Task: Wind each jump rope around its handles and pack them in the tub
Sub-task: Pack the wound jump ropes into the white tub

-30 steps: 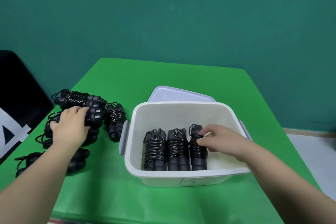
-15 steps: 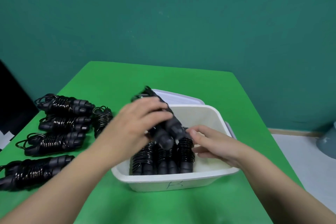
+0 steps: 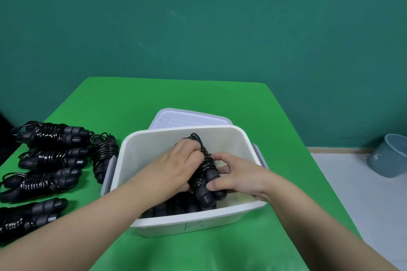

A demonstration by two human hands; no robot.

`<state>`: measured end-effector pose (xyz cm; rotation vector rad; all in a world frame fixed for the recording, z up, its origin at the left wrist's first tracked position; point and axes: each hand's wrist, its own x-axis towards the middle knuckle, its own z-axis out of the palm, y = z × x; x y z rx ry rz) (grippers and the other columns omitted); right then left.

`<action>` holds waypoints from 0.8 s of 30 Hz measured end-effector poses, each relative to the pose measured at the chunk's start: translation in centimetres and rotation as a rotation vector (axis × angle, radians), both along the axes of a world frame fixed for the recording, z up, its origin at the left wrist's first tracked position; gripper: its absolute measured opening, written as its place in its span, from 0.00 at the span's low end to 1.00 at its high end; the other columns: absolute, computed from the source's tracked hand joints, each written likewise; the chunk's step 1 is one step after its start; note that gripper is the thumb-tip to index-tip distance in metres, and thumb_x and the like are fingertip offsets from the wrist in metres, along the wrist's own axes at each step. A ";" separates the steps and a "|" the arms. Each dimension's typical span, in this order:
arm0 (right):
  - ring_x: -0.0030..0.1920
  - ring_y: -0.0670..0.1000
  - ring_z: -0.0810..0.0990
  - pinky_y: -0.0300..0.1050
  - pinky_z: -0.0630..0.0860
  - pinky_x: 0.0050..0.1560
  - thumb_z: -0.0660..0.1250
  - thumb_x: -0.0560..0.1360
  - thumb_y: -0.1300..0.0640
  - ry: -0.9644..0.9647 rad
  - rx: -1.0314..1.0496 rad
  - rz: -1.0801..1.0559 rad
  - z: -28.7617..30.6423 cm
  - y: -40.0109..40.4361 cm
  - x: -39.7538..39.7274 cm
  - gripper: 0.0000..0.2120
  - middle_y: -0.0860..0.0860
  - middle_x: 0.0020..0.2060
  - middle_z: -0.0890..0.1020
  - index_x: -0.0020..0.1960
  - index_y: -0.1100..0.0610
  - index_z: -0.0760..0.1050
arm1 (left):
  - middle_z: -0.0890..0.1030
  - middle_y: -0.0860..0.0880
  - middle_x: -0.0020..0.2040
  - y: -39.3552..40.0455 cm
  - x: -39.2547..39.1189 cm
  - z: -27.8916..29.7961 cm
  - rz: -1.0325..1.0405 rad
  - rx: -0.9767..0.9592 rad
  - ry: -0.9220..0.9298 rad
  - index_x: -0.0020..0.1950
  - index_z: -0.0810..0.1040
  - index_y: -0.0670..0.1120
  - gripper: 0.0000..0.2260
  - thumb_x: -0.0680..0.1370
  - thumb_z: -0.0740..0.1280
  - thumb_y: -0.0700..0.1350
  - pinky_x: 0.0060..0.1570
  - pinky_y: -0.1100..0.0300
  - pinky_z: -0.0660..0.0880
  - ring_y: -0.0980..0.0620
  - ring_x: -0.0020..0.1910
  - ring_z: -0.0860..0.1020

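A teal wall [image 3: 198, 28] stands behind a table covered in green cloth [image 3: 176, 94]. On the cloth sits a white tub [image 3: 187, 222] with a handwritten mark on its near wall, and its lid [image 3: 189, 117] lies flat just behind it. Both hands are inside the tub. The left hand [image 3: 176, 165] curls its fingers round a wound jump rope [image 3: 204, 174], which is tilted with its handle ends pointing down toward the near wall. The right hand [image 3: 233, 176] grips the same bundle from the other side, thumb across the handles. Under it, more wound ropes [image 3: 171, 207] lie on the tub floor, partly hidden by the arms. Left of the tub, five more wound bundles [image 3: 48, 156] lie on the cloth, one [image 3: 102, 156] just beside the tub's side clip. A grey bucket [image 3: 387, 156] stands on the floor at the right.
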<state>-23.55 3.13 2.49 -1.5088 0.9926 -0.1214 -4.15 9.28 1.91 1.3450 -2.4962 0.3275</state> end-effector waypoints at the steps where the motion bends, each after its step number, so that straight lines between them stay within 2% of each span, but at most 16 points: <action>1: 0.48 0.53 0.82 0.47 0.79 0.54 0.71 0.69 0.65 0.006 -0.027 -0.022 -0.1 0.0 0.1 0.32 0.56 0.52 0.82 0.69 0.50 0.64 | 0.68 0.47 0.50 -0.1 -0.2 0.1 0.078 -0.022 -0.015 0.47 0.67 0.45 0.32 0.51 0.79 0.50 0.44 0.59 0.69 0.49 0.47 0.66; 2: 0.43 0.53 0.81 0.47 0.79 0.49 0.69 0.66 0.64 0.020 -0.062 -0.046 -0.2 -0.1 0.1 0.33 0.56 0.48 0.83 0.69 0.50 0.64 | 0.69 0.47 0.46 -0.2 -0.2 0.2 0.154 -0.042 -0.028 0.45 0.67 0.45 0.31 0.51 0.78 0.55 0.39 0.58 0.70 0.49 0.44 0.66; 4: 0.38 0.54 0.79 0.49 0.78 0.43 0.66 0.61 0.60 0.049 -0.108 -0.100 -0.5 -0.2 0.3 0.36 0.56 0.42 0.82 0.69 0.49 0.63 | 0.74 0.48 0.38 -0.6 -0.1 0.4 0.244 -0.019 -0.094 0.39 0.71 0.46 0.26 0.53 0.77 0.59 0.31 0.56 0.69 0.48 0.39 0.69; 6: 0.38 0.55 0.79 0.53 0.78 0.45 0.64 0.59 0.58 0.092 -0.138 -0.112 -0.9 -0.4 0.3 0.38 0.57 0.42 0.83 0.69 0.50 0.63 | 0.76 0.50 0.32 -0.9 0.2 0.0 0.228 0.082 -0.154 0.33 0.74 0.47 0.19 0.60 0.77 0.59 0.31 0.58 0.69 0.47 0.33 0.76; 7: 0.39 0.56 0.80 0.55 0.79 0.47 0.64 0.60 0.58 0.125 -0.161 -0.104 -1.1 -0.5 0.3 0.38 0.57 0.44 0.83 0.69 0.49 0.63 | 0.78 0.50 0.34 -1.1 0.3 -0.3 0.181 0.184 -0.147 0.35 0.77 0.47 0.16 0.67 0.74 0.58 0.34 0.57 0.71 0.47 0.36 0.78; 9: 0.42 0.58 0.81 0.58 0.79 0.49 0.65 0.62 0.60 0.181 -0.199 -0.103 -1.2 -0.6 0.3 0.36 0.58 0.46 0.83 0.70 0.49 0.62 | 0.81 0.49 0.46 -1.3 0.6 -1.1 0.114 0.371 -0.146 0.48 0.80 0.47 0.12 0.76 0.65 0.55 0.47 0.55 0.73 0.47 0.49 0.78; 11: 0.41 0.57 0.81 0.57 0.79 0.48 0.65 0.66 0.63 0.202 -0.215 -0.112 -1.3 -0.7 0.3 0.34 0.58 0.46 0.82 0.71 0.50 0.61 | 0.77 0.50 0.60 -1.2 0.8 -1.5 0.088 0.487 -0.241 0.63 0.74 0.49 0.15 0.79 0.61 0.54 0.58 0.53 0.70 0.49 0.63 0.71; 12: 0.40 0.56 0.80 0.56 0.79 0.47 0.65 0.68 0.64 0.204 -0.214 -0.113 -1.4 -0.7 0.3 0.34 0.58 0.47 0.82 0.71 0.50 0.60 | 0.72 0.51 0.67 -1.1 0.9 -1.6 0.092 0.535 -0.304 0.68 0.69 0.49 0.19 0.79 0.60 0.54 0.62 0.52 0.67 0.50 0.68 0.66; 14: 0.40 0.56 0.80 0.56 0.79 0.47 0.64 0.68 0.65 0.206 -0.211 -0.110 -1.4 -0.6 0.3 0.33 0.57 0.47 0.82 0.71 0.50 0.60 | 0.62 0.52 0.74 -0.9 1.0 -1.9 0.081 0.591 -0.371 0.74 0.60 0.50 0.23 0.80 0.59 0.53 0.66 0.52 0.64 0.51 0.73 0.59; 16: 0.40 0.56 0.80 0.56 0.79 0.47 0.64 0.69 0.65 0.214 -0.213 -0.113 -1.3 -0.6 0.4 0.33 0.58 0.48 0.82 0.70 0.50 0.60 | 0.59 0.51 0.75 -0.8 0.8 -2.0 0.058 0.596 -0.381 0.74 0.58 0.50 0.24 0.80 0.59 0.52 0.65 0.51 0.65 0.50 0.72 0.59; 24: 0.45 0.58 0.82 0.56 0.79 0.48 0.64 0.65 0.63 0.179 -0.173 -0.143 -1.4 -0.5 0.4 0.35 0.57 0.49 0.82 0.70 0.49 0.61 | 0.64 0.51 0.70 -0.4 0.7 -1.7 0.042 0.578 -0.368 0.70 0.61 0.49 0.22 0.78 0.61 0.54 0.60 0.50 0.68 0.50 0.67 0.64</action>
